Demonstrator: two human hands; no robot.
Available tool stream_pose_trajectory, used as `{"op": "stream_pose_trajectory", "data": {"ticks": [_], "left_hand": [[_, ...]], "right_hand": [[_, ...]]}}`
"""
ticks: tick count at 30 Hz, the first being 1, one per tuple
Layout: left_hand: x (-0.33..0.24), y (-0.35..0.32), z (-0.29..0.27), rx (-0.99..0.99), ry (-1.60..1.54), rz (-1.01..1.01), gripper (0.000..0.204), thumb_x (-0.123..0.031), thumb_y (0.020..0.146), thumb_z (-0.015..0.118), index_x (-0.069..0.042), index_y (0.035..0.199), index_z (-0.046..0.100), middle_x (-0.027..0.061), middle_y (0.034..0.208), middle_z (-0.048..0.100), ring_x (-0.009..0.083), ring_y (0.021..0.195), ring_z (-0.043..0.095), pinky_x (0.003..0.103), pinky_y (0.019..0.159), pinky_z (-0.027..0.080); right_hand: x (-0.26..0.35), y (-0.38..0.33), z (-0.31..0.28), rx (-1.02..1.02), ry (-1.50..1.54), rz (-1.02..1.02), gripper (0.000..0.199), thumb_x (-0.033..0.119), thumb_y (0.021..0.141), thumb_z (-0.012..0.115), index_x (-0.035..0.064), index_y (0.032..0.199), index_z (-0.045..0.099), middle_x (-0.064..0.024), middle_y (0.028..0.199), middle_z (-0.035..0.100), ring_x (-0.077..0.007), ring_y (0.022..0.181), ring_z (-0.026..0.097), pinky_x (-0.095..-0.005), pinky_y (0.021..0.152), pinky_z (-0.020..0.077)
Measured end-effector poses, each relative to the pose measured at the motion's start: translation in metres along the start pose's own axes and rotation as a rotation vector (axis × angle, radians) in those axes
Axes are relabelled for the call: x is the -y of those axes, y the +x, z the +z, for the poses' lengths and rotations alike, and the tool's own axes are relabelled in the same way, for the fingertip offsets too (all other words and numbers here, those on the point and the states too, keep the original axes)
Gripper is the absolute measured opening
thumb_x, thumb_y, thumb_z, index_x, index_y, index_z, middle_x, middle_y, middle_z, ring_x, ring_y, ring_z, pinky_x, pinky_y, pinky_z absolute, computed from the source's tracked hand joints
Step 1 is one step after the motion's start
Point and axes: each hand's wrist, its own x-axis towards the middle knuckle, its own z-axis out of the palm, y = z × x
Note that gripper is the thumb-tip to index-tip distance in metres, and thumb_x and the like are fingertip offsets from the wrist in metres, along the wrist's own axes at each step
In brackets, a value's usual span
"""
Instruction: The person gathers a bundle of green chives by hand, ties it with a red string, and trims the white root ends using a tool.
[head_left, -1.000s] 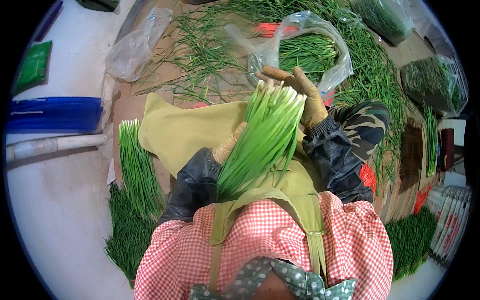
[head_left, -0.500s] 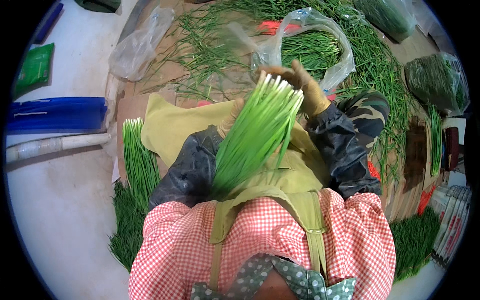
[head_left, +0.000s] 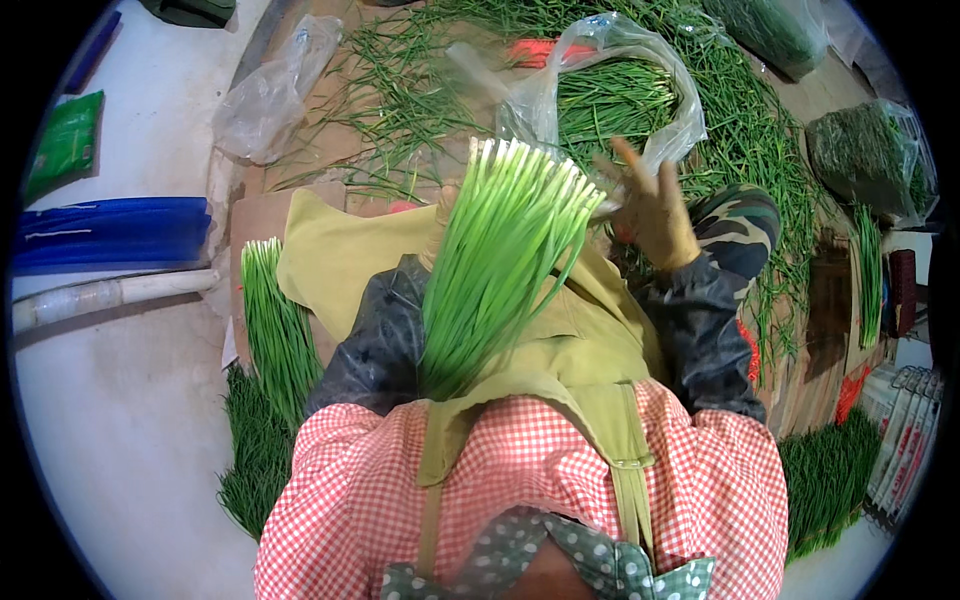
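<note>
A thick bunch of garlic chives [head_left: 505,250] leans over my lap, pale cut ends uppermost and green leaves trailing toward my chest. My gloved left hand [head_left: 438,228] grips it from the left side; most of the fingers are hidden behind the stalks. Just right of the bunch, apart from it, my gloved right hand [head_left: 660,215] is open with fingers spread, slightly smeared by motion. Beyond the white ends sits an open clear plastic bag [head_left: 690,110] with loose chives [head_left: 615,100] inside its rim.
Loose chives [head_left: 745,130] cover cardboard ahead and to the right. Stacked chive bunches [head_left: 275,320] lie at my left, with more [head_left: 825,480] at lower right. A crumpled plastic bag [head_left: 275,95] lies far left; a filled bag [head_left: 865,155] stands far right. My camouflage-clad knee [head_left: 740,225] juts out.
My right hand has come away from the white ends and moved right and slightly nearer, its fingers spreading. In my left hand the bunch has shifted a little left and looks wider at its top.
</note>
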Motion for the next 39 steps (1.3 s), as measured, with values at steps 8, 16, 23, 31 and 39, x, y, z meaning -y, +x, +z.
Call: {"op": "stream_pose_trajectory", "data": {"ticks": [8, 16, 23, 31, 39], "left_hand": [[0.023, -0.005, 0.010, -0.142, 0.258, -0.386, 0.063, -0.052, 0.083, 0.063, -0.008, 0.127, 0.053, 0.0090, 0.115, 0.062, 0.0189, 0.102, 0.060, 0.033, 0.088, 0.050], [0.034, -0.018, 0.028, -0.042, 0.024, -0.114, 0.056, -0.048, 0.090, 0.056, -0.007, 0.128, 0.051, 0.0088, 0.117, 0.061, 0.0183, 0.103, 0.059, 0.033, 0.089, 0.049], [0.050, -0.034, 0.043, 0.027, 0.073, -0.139, 0.046, -0.044, 0.093, 0.051, -0.012, 0.126, 0.054, 0.0044, 0.113, 0.063, 0.0134, 0.096, 0.060, 0.028, 0.081, 0.052], [0.004, -0.106, 0.060, 0.165, 0.466, 0.033, 0.055, -0.048, 0.092, 0.050, -0.011, 0.134, 0.046, 0.0086, 0.117, 0.061, 0.0207, 0.102, 0.060, 0.034, 0.083, 0.051], [-0.067, -0.272, 0.036, 0.176, 0.623, 0.181, 0.062, -0.049, 0.091, 0.051, -0.010, 0.137, 0.041, 0.0112, 0.121, 0.059, 0.0256, 0.105, 0.058, 0.040, 0.086, 0.050]], "right_hand": [[-0.021, 0.026, 0.049, 0.093, -0.157, -0.145, 0.070, 0.037, 0.081, 0.063, 0.0012, 0.138, 0.040, -0.0138, 0.138, 0.044, -0.0262, 0.127, 0.043, -0.0365, 0.101, 0.0386], [-0.018, 0.024, 0.059, 0.137, -0.240, -0.034, 0.048, 0.026, 0.084, 0.062, -0.0009, 0.123, 0.055, -0.0105, 0.116, 0.059, -0.0200, 0.106, 0.058, -0.0316, 0.091, 0.0451], [-0.022, 0.014, 0.068, 0.265, -0.143, -0.131, 0.032, 0.026, 0.087, 0.061, 0.0000, 0.105, 0.057, -0.0148, 0.124, 0.056, -0.0281, 0.115, 0.053, -0.0399, 0.099, 0.0411], [0.048, 0.054, 0.168, 0.424, -0.354, -0.236, 0.034, 0.029, 0.088, 0.060, 0.0012, 0.107, 0.059, -0.0104, 0.108, 0.061, -0.0196, 0.098, 0.058, -0.0329, 0.088, 0.0463], [-0.005, 0.129, 0.379, 0.681, -0.465, -0.275, 0.044, 0.032, 0.086, 0.061, 0.0011, 0.117, 0.059, -0.0113, 0.117, 0.061, -0.0194, 0.103, 0.060, -0.0326, 0.092, 0.0473]]}}
